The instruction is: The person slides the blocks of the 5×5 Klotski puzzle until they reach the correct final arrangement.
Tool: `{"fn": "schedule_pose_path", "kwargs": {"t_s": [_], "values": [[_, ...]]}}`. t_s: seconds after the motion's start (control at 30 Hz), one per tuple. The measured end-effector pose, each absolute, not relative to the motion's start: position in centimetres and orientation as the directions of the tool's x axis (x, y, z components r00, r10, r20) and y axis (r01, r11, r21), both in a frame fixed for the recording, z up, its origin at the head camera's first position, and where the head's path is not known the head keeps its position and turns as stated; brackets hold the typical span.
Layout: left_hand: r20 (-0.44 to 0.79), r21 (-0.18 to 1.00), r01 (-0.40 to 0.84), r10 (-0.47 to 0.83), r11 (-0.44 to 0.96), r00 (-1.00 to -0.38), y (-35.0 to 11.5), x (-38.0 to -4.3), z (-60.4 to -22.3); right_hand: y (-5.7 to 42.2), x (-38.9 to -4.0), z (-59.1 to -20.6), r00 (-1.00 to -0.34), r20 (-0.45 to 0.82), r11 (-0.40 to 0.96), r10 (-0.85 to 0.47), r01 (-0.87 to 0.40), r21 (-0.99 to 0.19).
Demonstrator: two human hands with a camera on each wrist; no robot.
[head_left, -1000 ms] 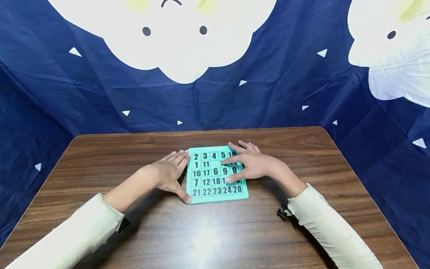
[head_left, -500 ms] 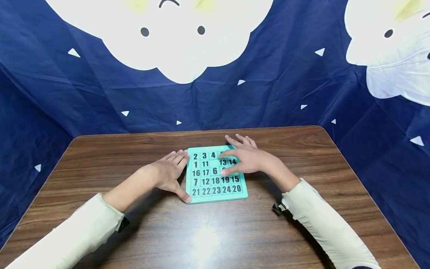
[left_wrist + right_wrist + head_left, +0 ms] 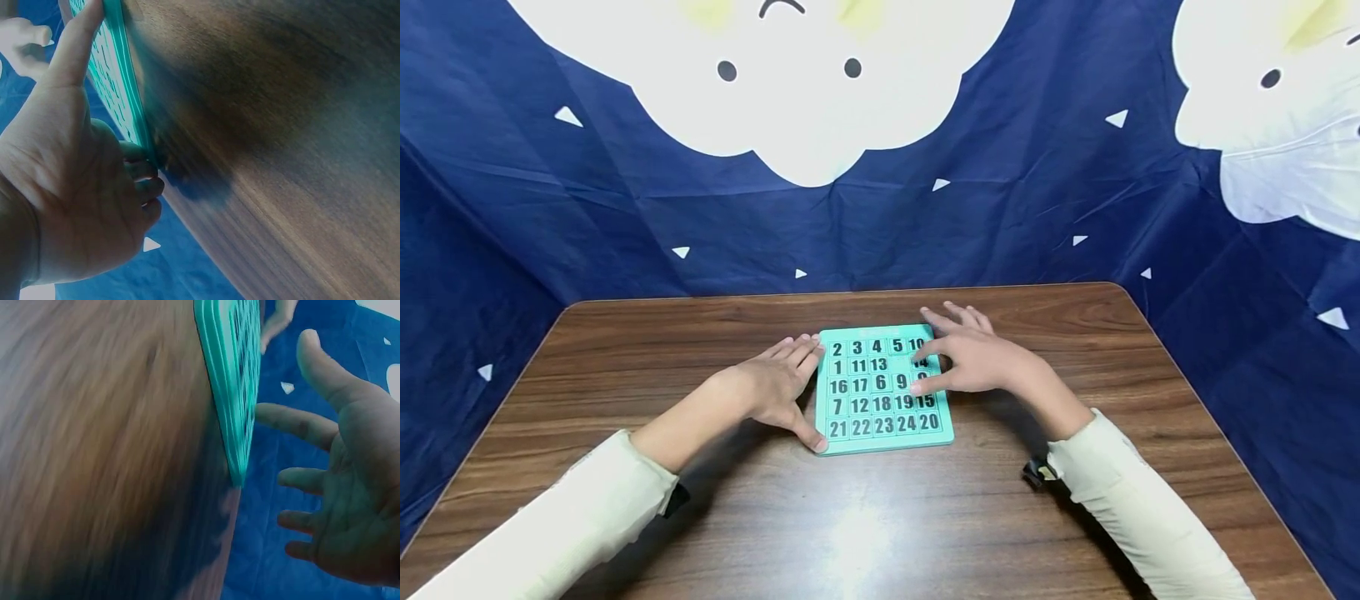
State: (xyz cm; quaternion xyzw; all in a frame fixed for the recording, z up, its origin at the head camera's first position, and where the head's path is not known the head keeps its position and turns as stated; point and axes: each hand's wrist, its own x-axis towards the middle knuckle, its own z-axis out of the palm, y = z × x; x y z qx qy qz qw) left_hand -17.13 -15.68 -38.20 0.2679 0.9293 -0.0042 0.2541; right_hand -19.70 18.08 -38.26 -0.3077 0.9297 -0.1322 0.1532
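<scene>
A turquoise number slide puzzle (image 3: 883, 406) lies flat on the table in the head view, its black-numbered tiles in rows. The gap in its second row sits between tile 13 (image 3: 878, 365) and the tile 14 (image 3: 921, 362). My left hand (image 3: 775, 387) rests along the left edge, fingertips at the far corner and thumb at the near corner. Over the right side is my right hand (image 3: 973, 360), fingers spread, index fingertip close over tile 14. In the right wrist view, that hand's index finger (image 3: 294, 422) reaches the puzzle's face while the other fingers stay apart from it.
The brown wooden table (image 3: 760, 525) has rounded far corners. Behind it hangs a dark blue cloth (image 3: 737, 217) with white clouds and small triangles. A dark wrist device (image 3: 1037, 473) shows under the right sleeve.
Tile 13 has slid one place left, so the gap is now right of it. My right hand moved left, then back right toward tile 14. The left hand has stayed put.
</scene>
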Motion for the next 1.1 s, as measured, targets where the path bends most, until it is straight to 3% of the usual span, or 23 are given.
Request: {"fn": "schedule_pose_path", "kwargs": {"t_s": [0.07, 0.27, 0.47, 0.67, 0.9, 1.1], "values": [[-0.475, 0.125, 0.501, 0.495, 0.856, -0.728, -15.7, -17.2, -38.2, 18.5, -19.5, -38.2, -0.775, -0.21, 0.787, -0.596, -0.514, -0.341], [-0.476, 0.119, 0.497, 0.489, 0.859, -0.731, -15.8, -17.3, -38.3, 17.7, -19.9, -39.0, -0.72, -0.222, 0.741, -0.657, -0.563, -0.366], [-0.467, 0.128, 0.487, 0.485, 0.864, -0.739, -15.8, -17.3, -38.4, 18.7, -20.4, -38.5, -0.805, -0.208, 0.815, -0.556, -0.478, -0.328], [-0.467, 0.13, 0.498, 0.496, 0.857, -0.732, -15.6, -17.3, -38.4, 19.8, -19.7, -38.3, -0.789, -0.229, 0.801, -0.57, -0.471, -0.368], [-0.47, 0.129, 0.495, 0.492, 0.859, -0.733, -15.4, -17.0, -38.3, 17.9, -20.5, -38.8, -0.77, -0.231, 0.787, -0.594, -0.497, -0.367], [-0.459, 0.129, 0.496, 0.495, 0.858, -0.737, -15.6, -17.2, -38.5, 18.3, -21.1, -37.9, -0.817, -0.285, 0.854, -0.5, -0.411, -0.32]]}}
